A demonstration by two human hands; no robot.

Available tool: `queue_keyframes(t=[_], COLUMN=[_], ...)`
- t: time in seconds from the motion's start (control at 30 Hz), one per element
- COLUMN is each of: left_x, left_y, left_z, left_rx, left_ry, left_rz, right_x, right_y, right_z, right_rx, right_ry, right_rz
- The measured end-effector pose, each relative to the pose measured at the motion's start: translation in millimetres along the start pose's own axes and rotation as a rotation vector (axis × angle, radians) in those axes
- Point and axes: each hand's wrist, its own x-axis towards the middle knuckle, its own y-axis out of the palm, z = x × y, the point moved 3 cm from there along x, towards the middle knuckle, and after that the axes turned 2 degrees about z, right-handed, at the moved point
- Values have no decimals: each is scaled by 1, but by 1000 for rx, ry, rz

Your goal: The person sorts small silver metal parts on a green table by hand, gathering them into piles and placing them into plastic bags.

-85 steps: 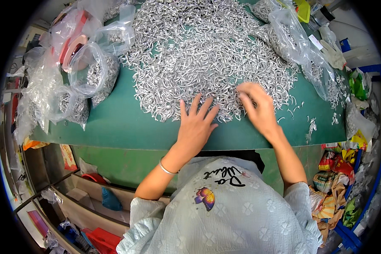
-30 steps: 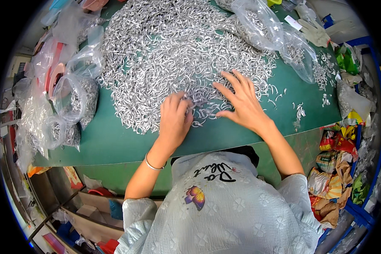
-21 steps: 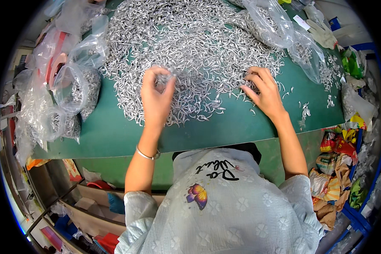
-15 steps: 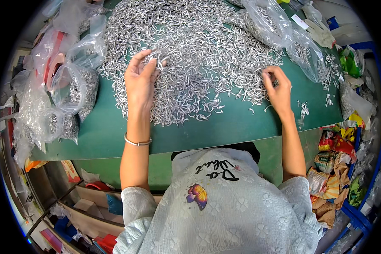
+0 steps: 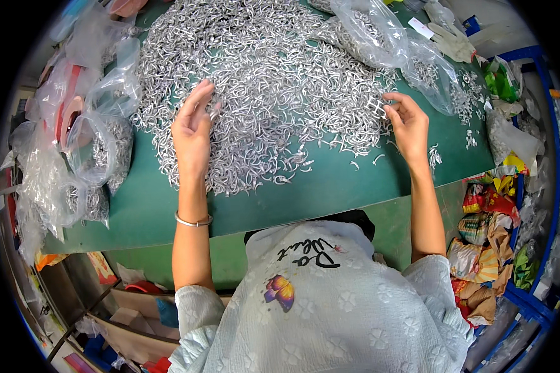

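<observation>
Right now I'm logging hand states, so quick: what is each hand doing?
Left hand: open, fingers spread over the pile of small metal hooks.
Right hand: fingers curled at the pile's edge; whether it holds any cannot be told.

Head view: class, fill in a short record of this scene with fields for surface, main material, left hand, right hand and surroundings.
Surface: green table
Main material: large pile of small silver metal hooks
Left hand: open, at the pile's left edge, a few hooks by the fingertips
Right hand: at the pile's right edge, fingers pinching hooks
Surroundings: clear plastic bags of hooks on the left, another clear bag at upper right
</observation>
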Motion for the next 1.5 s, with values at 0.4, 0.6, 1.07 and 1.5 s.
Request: queue_keyframes(t=[0.4,0.6,1.07,1.5], left_x=[-19,-44,-36,-126], left_y=[23,39,32,76], left_z=[-18,-12,7,0], left_rx=[933,1234,1003,803], left_ry=[242,145,227,211], left_rz=[197,287,137,525], right_x=[0,46,-40,-23], right_y=[-52,-111,127,81], right_z=[13,-52,71,41], right_rx=[-430,-483,-310,-588], right_ry=[-435,-127,-652,-508], right_rz=[-343,-409,380,86])
